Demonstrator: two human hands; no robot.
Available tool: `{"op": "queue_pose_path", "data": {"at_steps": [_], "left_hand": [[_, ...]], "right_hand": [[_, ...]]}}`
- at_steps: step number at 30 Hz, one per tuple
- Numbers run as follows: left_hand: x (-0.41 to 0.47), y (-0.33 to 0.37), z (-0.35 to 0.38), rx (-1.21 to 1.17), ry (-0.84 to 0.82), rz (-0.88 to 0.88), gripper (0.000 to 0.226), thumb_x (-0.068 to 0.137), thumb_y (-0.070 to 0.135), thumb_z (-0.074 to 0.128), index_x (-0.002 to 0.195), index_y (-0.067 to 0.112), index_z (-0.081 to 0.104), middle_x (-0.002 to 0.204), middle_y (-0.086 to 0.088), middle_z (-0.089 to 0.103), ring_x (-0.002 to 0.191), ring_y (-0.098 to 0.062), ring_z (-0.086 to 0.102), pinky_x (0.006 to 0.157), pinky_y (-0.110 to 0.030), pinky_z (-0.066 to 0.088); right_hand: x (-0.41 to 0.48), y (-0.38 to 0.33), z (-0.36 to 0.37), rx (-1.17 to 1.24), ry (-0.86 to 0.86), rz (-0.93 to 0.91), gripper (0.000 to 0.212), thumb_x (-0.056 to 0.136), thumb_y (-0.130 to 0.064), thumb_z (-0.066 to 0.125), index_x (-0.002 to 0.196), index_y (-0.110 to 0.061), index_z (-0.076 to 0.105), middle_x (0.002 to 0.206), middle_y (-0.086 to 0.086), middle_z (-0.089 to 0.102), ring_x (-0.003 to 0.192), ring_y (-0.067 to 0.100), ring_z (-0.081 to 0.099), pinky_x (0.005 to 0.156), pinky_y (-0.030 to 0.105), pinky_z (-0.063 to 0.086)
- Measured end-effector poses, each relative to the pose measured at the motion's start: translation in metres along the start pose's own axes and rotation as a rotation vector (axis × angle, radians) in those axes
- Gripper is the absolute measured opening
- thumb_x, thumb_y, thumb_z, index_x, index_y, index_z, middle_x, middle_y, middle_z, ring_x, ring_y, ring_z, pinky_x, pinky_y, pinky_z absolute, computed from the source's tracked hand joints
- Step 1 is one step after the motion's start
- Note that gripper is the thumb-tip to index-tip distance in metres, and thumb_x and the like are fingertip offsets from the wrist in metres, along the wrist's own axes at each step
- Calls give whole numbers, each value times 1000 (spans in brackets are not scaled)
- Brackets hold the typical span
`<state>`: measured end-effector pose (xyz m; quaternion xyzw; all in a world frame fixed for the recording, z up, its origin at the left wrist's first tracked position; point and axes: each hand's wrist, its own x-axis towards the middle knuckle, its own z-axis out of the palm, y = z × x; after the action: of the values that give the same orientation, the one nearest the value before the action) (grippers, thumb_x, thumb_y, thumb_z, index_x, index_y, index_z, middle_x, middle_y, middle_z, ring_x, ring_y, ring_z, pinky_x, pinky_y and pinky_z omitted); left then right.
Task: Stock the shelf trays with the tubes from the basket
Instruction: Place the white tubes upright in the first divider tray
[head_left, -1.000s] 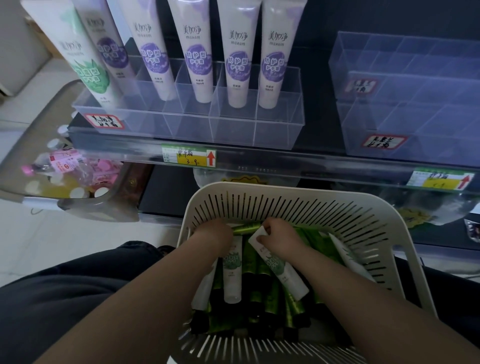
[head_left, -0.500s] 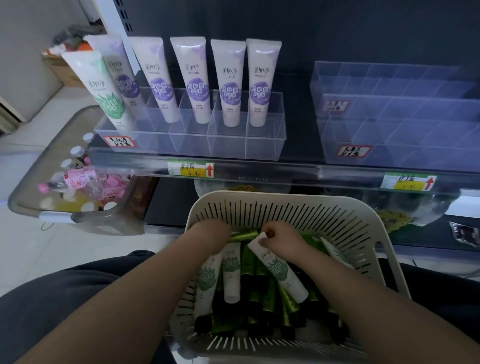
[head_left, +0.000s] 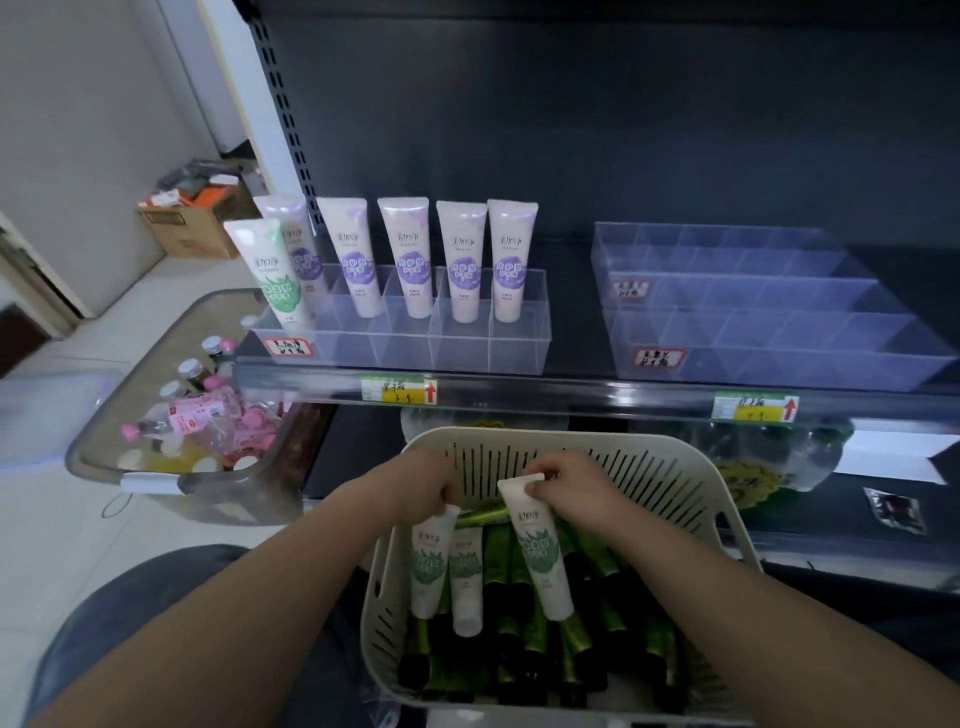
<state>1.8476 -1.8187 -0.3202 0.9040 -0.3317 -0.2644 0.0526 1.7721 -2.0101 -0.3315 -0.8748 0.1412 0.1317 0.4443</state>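
Reaching into the white slotted basket (head_left: 675, 483) at the lower centre of the frame, both hands work just inside its far wall. That wall's rim sits below the shelf's front rail (head_left: 571, 400), with a dark gap between them.

Above the rail, the clear divided tray (head_left: 441, 348) at centre left holds a back row of purple-label tubes (head_left: 410, 260) standing cap down. One green-label tube (head_left: 272, 280) stands in its leftmost front compartment, and the front compartments to the right of it are open. Two more clear trays (head_left: 753, 332) sit at the right of the shelf.

The left hand (head_left: 415, 483) has its fingers curled round the crimped end of a white tube (head_left: 430, 564). It hangs cap down, with its long axis near vertical in the frame. The right hand (head_left: 571, 486) pinches the flat end of a second white tube (head_left: 537, 551) between thumb and fingers. This tube's cap points toward the bottom of the frame, slanting slightly right.

A loose white tube (head_left: 465, 582) lies between them on a bed of green tubes with black caps (head_left: 519, 649).

A grey bin of bottles (head_left: 182, 441) stands at centre left.
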Motion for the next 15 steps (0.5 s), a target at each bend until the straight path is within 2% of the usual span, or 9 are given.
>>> {"op": "queue_pose_path", "data": {"at_steps": [3,5,8,11,15], "left_hand": [[-11,1,-11,-50,84,10,20,89,14,56,107,17,66,116,0,63,101,-13,58,87,-23,47],[-20,2,-20,-61,127,27,19,90,15,56,105,17,67,111,0,64,99,-12,58,89,-25,47],[-34,3,-38,-91,205,64,18,91,15,57,105,15,67,109,0,64,97,-11,56,89,-24,45],[-47,4,-56,-135,279,72,17,91,14,57,104,14,67,105,1,64,91,-8,54,84,-21,44],[-56,0,-80,-154,369,40,14,88,14,60,99,15,69,102,0,68,85,-5,53,76,-18,38]], "right_hand": [[-6,-18,-9,-7,32,-24,16,88,-17,61,102,-18,68,100,-1,65,94,14,62,83,33,54],[-11,-30,-16,-21,47,-61,13,88,-19,62,99,-20,68,98,-2,65,93,14,62,83,33,54],[-17,-48,-25,-21,86,-127,9,87,-21,63,94,-22,69,93,-6,66,89,10,62,82,32,54],[-25,-66,-30,6,113,-174,7,86,-19,64,85,-23,70,88,-7,68,86,9,63,83,34,55],[-27,-92,-34,-1,142,-246,6,84,-17,65,84,-19,71,87,-4,69,86,12,65,82,40,56]]}}
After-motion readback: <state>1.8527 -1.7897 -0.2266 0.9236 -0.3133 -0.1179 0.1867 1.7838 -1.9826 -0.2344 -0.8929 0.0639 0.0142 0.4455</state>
